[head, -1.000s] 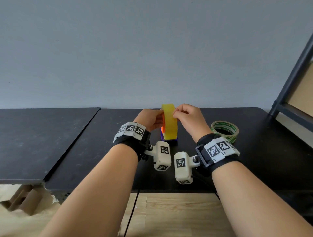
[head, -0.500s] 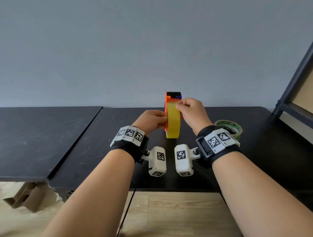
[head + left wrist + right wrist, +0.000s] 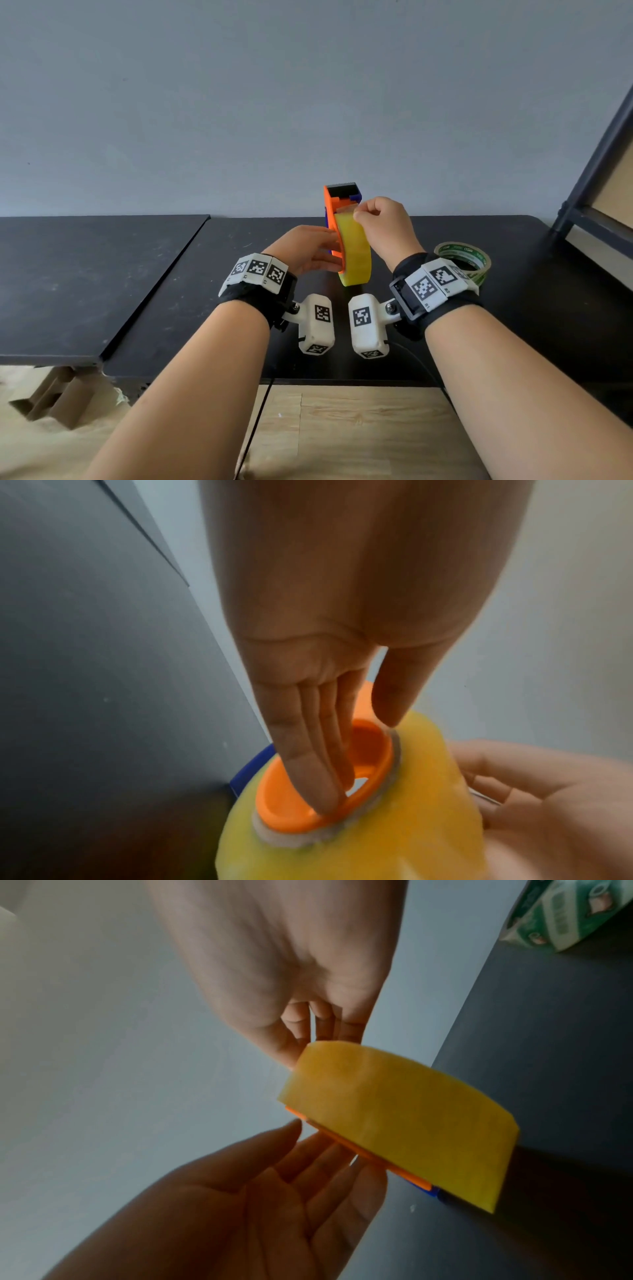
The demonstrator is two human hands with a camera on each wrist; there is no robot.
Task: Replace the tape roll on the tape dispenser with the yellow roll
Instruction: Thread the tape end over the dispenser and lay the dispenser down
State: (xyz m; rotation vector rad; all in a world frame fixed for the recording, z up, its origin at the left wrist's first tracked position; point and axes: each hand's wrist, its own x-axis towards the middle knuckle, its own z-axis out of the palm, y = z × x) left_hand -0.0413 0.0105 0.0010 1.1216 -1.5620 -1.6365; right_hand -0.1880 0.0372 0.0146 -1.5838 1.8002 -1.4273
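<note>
Bare table (image 3: 154,274) open to the left and in front; wall close behind, shelf frame (image 3: 599,147) at the right edge. Held up clear of the tabletop: orange dispenser (image 3: 330,209), toothed cutter uppermost, translucent yellow roll (image 3: 358,253) seated on its hub. Gripped by the left hand (image 3: 308,250), straight fingers inside the hub, thumb on the roll's side. Loose tape end pinched atop the roll by the right hand (image 3: 387,226), fingers curled. Green roll (image 3: 483,263) flat on the table behind the right wrist.

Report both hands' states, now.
Left hand: holding the tape dispenser, thumb and straight fingers pinching its hub.
Right hand: pinching the loose end of the yellow roll.
</note>
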